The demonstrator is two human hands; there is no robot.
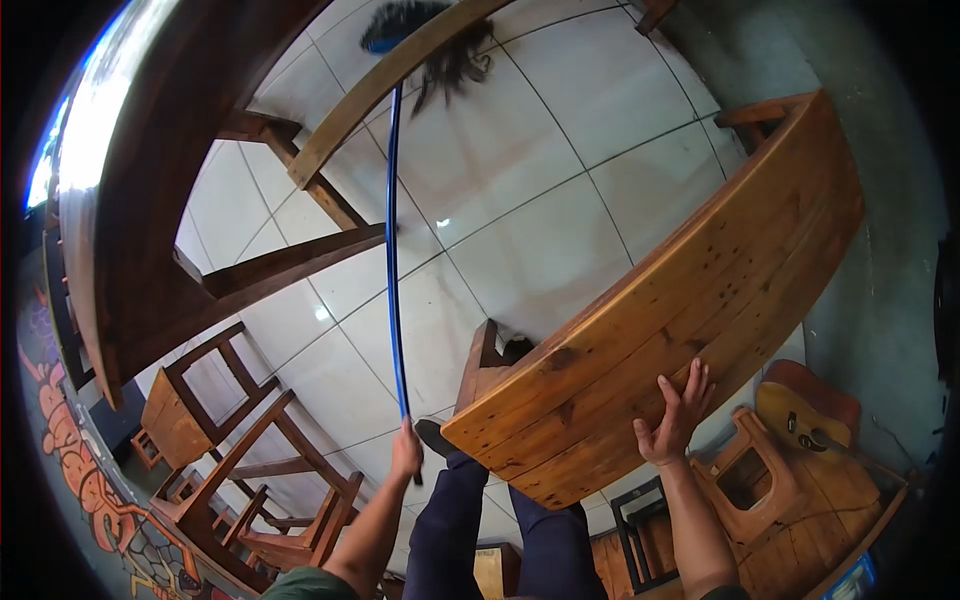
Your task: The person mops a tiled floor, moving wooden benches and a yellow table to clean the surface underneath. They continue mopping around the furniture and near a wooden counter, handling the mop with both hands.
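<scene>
My left hand is closed around the lower end of a broom's blue handle. The handle runs away from me across the tiles, passing under a wooden crossbar. At the far end, the broom's head with dark bristles lies on the floor, partly hidden by that crossbar. On my right, a varnished plank-topped wooden bench stretches diagonally away. My right hand rests against its top with fingers spread and nothing in its grasp.
A large dark wooden table stands at the left, its braces reaching over the tiled floor. Wooden chairs crowd the lower left. At lower right are a guitar and a plastic stool. A wall borders the right side.
</scene>
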